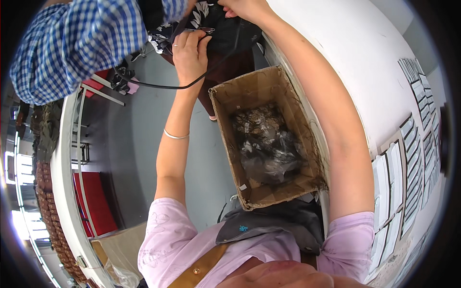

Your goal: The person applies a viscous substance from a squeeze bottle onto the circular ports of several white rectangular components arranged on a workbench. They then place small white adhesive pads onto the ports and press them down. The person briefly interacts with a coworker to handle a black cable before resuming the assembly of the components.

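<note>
Both my arms reach far forward, toward the top of the view. My left hand (189, 53), with a ring and a thin bracelet on its wrist, grips a black cable (158, 86) that loops below it and touches a dark floral-patterned fabric item (211, 29). Higher up, at the top edge, my right hand (245, 8) holds that same dark item. A person in a blue checked shirt (81, 43) stands right beside it at the upper left.
An open cardboard box (225, 125) holding crumpled plastic and dark scraps sits below my arms beside a white table (355, 62). A dark grey bag (273, 223) hangs at my chest. Red panels (96, 201) and a rack stand at the left on a grey floor.
</note>
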Action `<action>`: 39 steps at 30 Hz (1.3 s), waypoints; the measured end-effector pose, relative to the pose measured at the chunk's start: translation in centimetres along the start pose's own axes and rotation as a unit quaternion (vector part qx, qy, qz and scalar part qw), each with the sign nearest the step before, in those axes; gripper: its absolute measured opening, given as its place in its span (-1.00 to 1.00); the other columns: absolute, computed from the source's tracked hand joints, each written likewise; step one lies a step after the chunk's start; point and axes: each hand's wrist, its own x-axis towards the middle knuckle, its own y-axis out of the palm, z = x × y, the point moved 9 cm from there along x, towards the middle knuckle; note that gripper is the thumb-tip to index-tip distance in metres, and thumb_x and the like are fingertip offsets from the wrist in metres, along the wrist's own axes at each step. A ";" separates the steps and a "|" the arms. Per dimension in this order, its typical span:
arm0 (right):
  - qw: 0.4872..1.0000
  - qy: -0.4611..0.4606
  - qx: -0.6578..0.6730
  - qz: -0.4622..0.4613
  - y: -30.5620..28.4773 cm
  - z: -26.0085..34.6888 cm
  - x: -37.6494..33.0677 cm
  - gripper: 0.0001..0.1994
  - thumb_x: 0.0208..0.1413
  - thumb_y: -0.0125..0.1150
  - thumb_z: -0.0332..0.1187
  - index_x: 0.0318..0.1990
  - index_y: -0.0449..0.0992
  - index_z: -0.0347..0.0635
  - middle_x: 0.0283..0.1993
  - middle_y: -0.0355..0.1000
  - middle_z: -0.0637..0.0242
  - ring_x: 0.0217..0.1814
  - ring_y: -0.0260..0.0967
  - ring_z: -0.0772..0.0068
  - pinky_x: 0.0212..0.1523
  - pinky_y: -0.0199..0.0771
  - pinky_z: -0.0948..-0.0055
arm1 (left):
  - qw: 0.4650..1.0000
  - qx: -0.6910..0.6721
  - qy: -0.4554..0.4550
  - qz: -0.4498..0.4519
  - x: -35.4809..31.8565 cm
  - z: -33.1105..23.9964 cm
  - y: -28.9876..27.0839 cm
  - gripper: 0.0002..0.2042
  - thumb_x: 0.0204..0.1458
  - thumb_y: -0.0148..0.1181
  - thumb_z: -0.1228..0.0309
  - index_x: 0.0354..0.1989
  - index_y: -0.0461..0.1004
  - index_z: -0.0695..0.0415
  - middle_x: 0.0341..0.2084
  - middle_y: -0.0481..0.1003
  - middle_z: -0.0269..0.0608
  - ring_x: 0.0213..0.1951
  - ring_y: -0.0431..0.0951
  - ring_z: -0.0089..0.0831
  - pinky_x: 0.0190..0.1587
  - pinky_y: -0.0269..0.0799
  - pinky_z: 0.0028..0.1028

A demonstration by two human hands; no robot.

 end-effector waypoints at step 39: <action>0.969 -0.131 -0.209 -0.027 -0.1 1.1 -0.8 -0.70 -0.10 0.53 -0.31 -0.40 0.45 -0.17 -0.45 0.54 0.13 -0.28 0.53 -0.03 -0.27 0.47 0.10 | 0.995 -0.066 -0.044 -0.058 -5.6 3.9 1.1 -0.65 0.02 0.33 0.35 -0.05 0.59 0.30 -0.08 0.58 0.16 0.04 0.54 0.08 0.07 0.43 -0.21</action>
